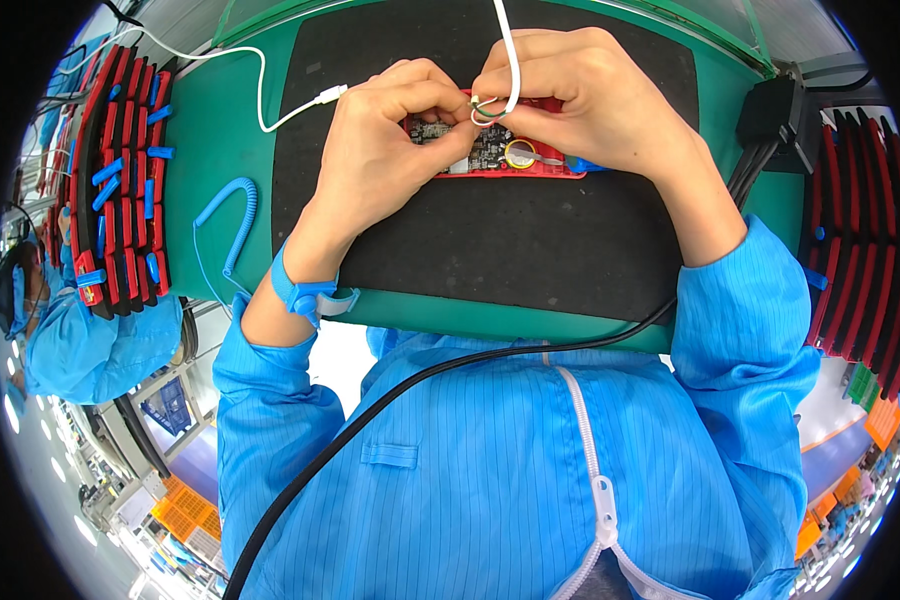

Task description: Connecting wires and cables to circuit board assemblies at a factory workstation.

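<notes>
A red housing [455, 176] with a green-grey circuit board [489, 148] in it lies on the black mat. A round coin cell [519, 153] with a yellow rim sits on the board. From above, a thick white cable [511, 60] comes down and splits into thin coloured wires [485, 112] at a small pale plug. My right hand [600, 100] pinches the cable's wire end over the board. My left hand [395, 140] is closed, thumb and forefinger meeting at the wires by the housing's upper left; its fingertips partly hide what they grip.
The black mat [490, 250] lies on a green table. A white cable with a plug [330, 94] and a coiled blue wrist-strap cord [240, 200] lie left. Racks of red and black housings stand left [120, 190] and right [860, 240]. A thick black cable [450, 355] crosses before me.
</notes>
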The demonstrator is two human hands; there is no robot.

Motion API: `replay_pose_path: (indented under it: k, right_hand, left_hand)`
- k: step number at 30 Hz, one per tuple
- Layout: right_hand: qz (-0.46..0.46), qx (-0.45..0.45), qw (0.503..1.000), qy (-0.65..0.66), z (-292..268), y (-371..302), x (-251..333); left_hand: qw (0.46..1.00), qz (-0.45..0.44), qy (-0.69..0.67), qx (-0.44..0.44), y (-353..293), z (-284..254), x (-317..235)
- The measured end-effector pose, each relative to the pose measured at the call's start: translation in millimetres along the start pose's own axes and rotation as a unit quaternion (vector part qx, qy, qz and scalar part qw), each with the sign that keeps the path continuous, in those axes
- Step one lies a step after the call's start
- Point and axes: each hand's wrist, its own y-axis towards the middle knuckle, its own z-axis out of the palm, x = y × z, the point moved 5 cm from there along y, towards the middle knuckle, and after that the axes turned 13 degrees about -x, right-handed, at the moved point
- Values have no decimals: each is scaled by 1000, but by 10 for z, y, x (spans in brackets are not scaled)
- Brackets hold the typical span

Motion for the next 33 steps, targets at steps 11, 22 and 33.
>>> replay_pose_path:
  k: [11, 22, 33]
  right_hand:
    - [4, 21, 1000, -1, 18, 11, 10]
    - [2, 18, 1000, -16, -9, 18, 0]
    - [35, 35, 999, -1, -10, 52, 89]
  left_hand:
    - [1000, -6, 3, 17, -1, -54, -33]
    - [947, 51, 317, 20, 35, -878, 232]
    - [982, 101, 159, 29, -158, -613, 90]
